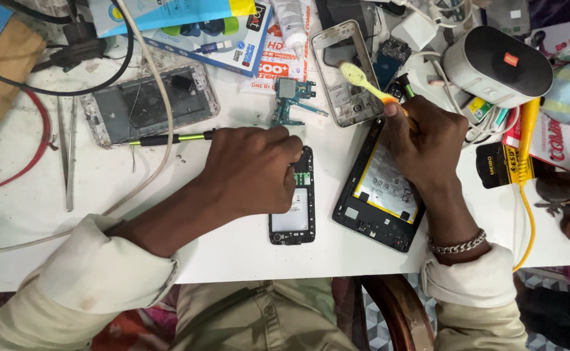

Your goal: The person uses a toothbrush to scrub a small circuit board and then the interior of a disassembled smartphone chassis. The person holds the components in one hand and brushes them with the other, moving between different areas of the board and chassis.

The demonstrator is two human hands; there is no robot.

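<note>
The left hand (252, 166) gripped a green-shafted screwdriver (168, 138) and pressed the small opened phone (294, 209) near the table (103, 188) edge; the right hand (424, 140) held, seemingly, a yellow toothbrush (363, 81).

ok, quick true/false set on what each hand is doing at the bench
1. The right hand holds a yellow toothbrush. True.
2. The left hand is lifted clear of the small opened phone. False: it rests on the phone's upper end.
3. A green circuit board lies loose on the white table. True.
4. The opened tablet lies left of the small phone. False: it lies to its right.
5. The right wrist is bare. False: it wears a chain bracelet.
</note>
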